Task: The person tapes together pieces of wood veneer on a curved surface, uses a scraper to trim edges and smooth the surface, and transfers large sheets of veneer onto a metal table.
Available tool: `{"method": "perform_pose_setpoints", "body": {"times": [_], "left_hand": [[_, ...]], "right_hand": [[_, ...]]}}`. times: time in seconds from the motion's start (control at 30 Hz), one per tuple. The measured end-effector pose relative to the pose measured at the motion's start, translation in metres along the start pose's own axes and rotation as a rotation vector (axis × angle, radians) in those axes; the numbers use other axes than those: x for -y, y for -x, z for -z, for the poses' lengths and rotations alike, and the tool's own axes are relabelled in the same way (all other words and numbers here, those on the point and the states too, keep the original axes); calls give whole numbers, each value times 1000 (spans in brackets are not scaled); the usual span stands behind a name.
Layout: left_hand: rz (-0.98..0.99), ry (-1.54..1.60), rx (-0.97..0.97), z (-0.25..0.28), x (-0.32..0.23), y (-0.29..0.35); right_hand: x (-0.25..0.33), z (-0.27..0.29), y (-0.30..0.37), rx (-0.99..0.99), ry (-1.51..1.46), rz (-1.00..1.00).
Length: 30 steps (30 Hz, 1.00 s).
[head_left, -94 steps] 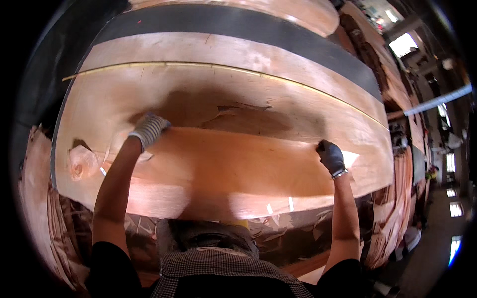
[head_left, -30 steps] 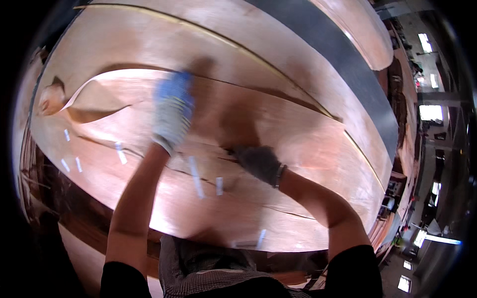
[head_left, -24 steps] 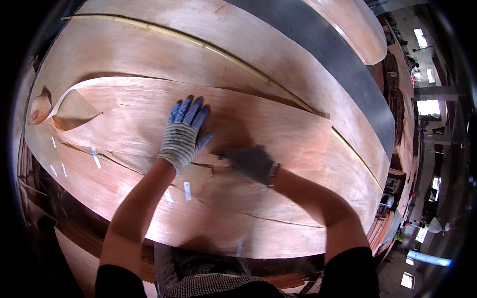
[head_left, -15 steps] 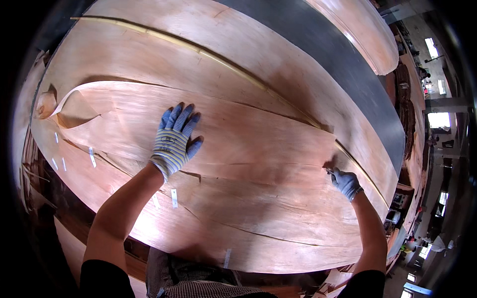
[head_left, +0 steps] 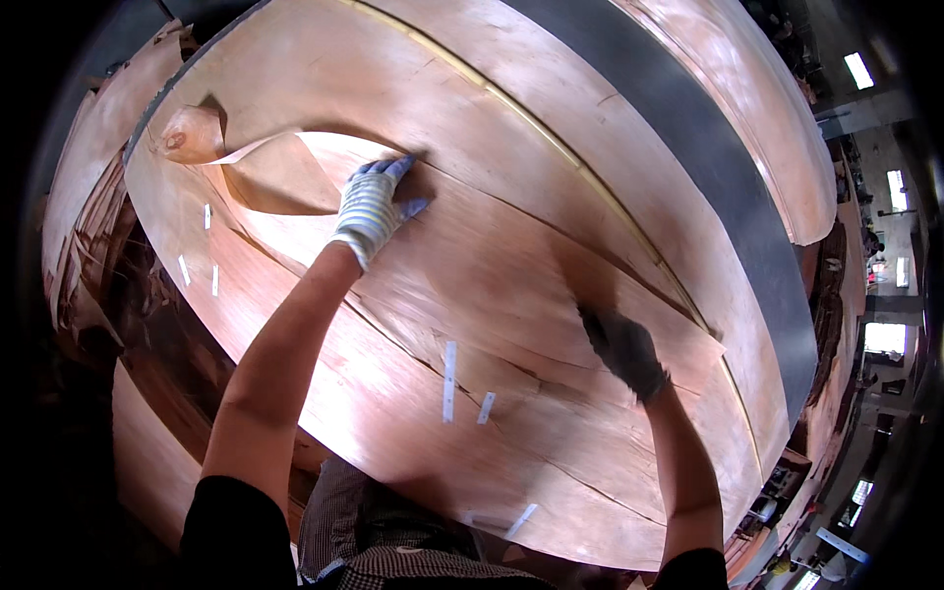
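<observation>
A long, thin wood veneer strip [head_left: 492, 261] lies across broader veneer sheets [head_left: 393, 393] in front of me. Its left end lifts and twists into a curled roll [head_left: 194, 135]. My left hand [head_left: 374, 208], in a striped white and blue glove, rests at the strip's far edge beside the lifted part, fingers stretched and thumb apart. Over the strip's right half is my right hand [head_left: 625, 351], in a dark-looking glove, its fingers closed. Blur and shadow hide what they hold. Past the strip runs a slender bamboo stick [head_left: 531, 118], lying on the veneer.
Short white tape pieces [head_left: 449, 382] stick to the near sheets, with cracks running along the wood. A dark grey band [head_left: 678, 118] separates this surface from another veneer stack [head_left: 757, 108] at the far right. Torn veneer scraps [head_left: 93, 216] are piled at the left.
My left hand has gone from flat on the middle of the strip to its far edge. My right hand has moved left from the strip's right end. The view has shifted.
</observation>
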State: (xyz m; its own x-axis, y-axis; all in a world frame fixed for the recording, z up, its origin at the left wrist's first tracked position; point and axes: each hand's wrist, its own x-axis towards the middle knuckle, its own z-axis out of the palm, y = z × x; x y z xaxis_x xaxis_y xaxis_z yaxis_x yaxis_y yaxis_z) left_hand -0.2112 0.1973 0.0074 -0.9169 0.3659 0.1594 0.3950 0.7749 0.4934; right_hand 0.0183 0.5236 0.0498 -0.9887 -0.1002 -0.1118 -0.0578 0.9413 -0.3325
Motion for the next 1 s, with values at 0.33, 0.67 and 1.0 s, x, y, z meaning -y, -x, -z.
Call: {"method": "perform_pose_setpoints", "body": {"times": [0.33, 0.67, 1.0], "left_hand": [[-104, 157, 35, -16, 17, 2], [-362, 127, 124, -100, -161, 65], [-514, -156, 13, -106, -174, 67]], "right_hand": [[105, -66, -227, 22, 214, 388], [-41, -3, -78, 245, 355, -67], [-206, 10, 226, 417, 1378, 106]]}}
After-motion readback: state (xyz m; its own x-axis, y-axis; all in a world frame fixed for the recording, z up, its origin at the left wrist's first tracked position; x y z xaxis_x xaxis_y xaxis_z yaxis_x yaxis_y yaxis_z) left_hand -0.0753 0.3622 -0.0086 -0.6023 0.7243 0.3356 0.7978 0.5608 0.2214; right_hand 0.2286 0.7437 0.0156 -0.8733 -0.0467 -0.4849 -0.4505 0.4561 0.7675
